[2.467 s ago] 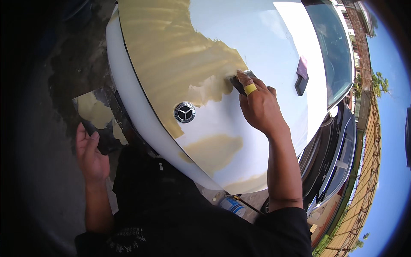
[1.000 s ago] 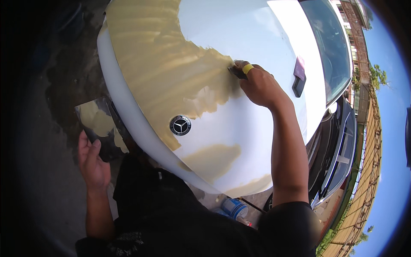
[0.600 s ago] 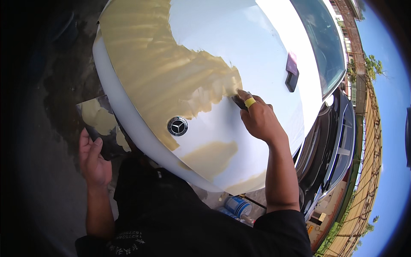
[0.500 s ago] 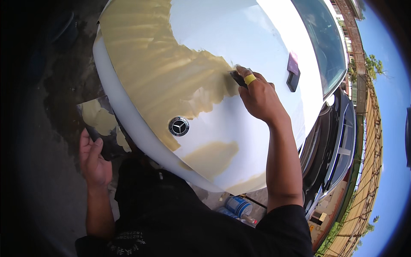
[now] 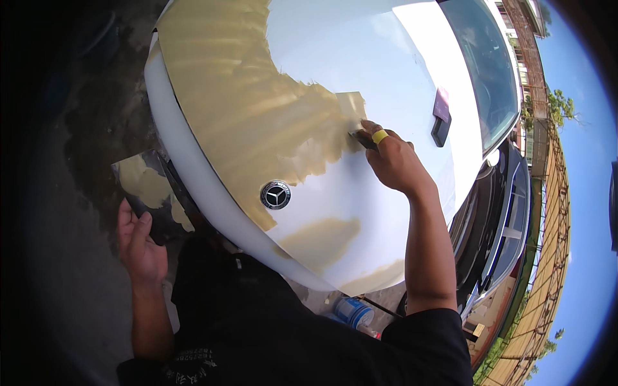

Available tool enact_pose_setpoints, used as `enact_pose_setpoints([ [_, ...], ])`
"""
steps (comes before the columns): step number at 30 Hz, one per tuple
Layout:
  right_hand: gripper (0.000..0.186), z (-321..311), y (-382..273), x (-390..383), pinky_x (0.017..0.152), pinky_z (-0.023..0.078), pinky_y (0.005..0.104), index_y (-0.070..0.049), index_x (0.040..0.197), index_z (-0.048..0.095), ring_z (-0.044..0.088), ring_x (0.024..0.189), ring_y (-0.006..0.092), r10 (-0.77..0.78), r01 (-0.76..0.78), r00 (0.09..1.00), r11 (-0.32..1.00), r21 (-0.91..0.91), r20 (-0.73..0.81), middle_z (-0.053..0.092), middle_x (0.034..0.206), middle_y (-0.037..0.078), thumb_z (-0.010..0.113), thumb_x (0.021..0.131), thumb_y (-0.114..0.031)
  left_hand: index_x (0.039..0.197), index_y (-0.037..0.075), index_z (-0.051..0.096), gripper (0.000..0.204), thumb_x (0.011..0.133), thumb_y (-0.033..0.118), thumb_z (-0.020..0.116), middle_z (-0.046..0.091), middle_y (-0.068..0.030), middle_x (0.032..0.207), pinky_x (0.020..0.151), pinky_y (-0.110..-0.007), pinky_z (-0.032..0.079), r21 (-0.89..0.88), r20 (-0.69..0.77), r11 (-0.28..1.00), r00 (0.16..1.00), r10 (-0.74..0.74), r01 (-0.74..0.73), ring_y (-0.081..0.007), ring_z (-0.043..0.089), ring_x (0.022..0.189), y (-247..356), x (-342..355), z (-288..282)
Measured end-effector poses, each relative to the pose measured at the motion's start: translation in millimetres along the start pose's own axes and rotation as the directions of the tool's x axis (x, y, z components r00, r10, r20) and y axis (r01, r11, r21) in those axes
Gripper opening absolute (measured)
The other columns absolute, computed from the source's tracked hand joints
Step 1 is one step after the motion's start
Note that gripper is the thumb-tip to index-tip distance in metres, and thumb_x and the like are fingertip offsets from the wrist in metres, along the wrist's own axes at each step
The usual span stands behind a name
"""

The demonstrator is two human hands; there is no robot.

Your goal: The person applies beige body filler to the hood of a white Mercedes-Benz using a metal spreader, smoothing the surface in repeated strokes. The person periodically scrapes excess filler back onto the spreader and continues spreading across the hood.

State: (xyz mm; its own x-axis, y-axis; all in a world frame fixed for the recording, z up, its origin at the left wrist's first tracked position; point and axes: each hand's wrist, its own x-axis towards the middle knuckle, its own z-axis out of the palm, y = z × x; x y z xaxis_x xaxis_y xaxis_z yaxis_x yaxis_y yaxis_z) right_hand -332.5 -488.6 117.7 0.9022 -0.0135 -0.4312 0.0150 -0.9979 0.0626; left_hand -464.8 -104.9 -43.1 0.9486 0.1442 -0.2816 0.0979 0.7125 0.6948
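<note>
Tan putty (image 5: 244, 96) coats the white car hood (image 5: 351, 45) along its front edge and in toward the middle, where the right hand (image 5: 398, 162) grips a dark scraper (image 5: 366, 140) against the coating. Just off the front edge, the left hand (image 5: 143, 251) pinches a dark, putty-smeared board (image 5: 162, 224). A black block (image 5: 440, 132) lies toward the windshield edge.

Matt streaky tan paste (image 5: 219, 83), glossy white hood (image 5: 347, 48)
</note>
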Motion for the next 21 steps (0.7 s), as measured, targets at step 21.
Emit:
enact_pose_setpoints([
  [21,0.056,59,-15,-54,0.092,0.041,0.0510,-0.006,0.144,0.044,0.054,0.124,0.0297,-0.075,0.083,0.988,0.995,0.054,-0.134,0.066,0.117,0.015,0.051,0.088,-0.004,0.141,-0.004,0.038,0.045,0.096,0.001,0.045,0.053,-0.0148,0.136,0.109,-0.037,0.039,0.001,0.139,0.999,0.989,-0.044,0.044,-0.0217,0.052,0.126,-2,0,11],
])
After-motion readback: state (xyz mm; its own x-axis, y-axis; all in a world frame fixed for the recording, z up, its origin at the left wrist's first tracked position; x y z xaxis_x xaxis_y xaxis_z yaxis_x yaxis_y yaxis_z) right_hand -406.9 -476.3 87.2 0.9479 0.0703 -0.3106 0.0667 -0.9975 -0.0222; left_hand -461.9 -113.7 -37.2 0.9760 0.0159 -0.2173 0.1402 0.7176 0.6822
